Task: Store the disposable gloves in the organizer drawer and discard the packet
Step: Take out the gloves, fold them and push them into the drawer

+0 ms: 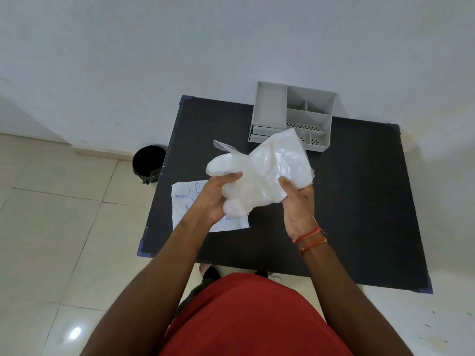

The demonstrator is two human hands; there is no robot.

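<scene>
A stack of clear disposable gloves (267, 168) is held above the black table (359, 201) between both hands. My left hand (218, 196) grips the finger end of the stack; my right hand (299, 204) grips its lower right edge. The white packet (185, 204) with blue print lies flat on the table's left side, partly hidden under my left hand. The grey organizer (293, 111) stands at the table's far edge, and its drawer (259, 134) at the lower left looks slightly pulled out.
A black bin (149, 163) stands on the tiled floor left of the table, near the white wall. The organizer's top compartments hold nothing. The table's right side is bare black surface.
</scene>
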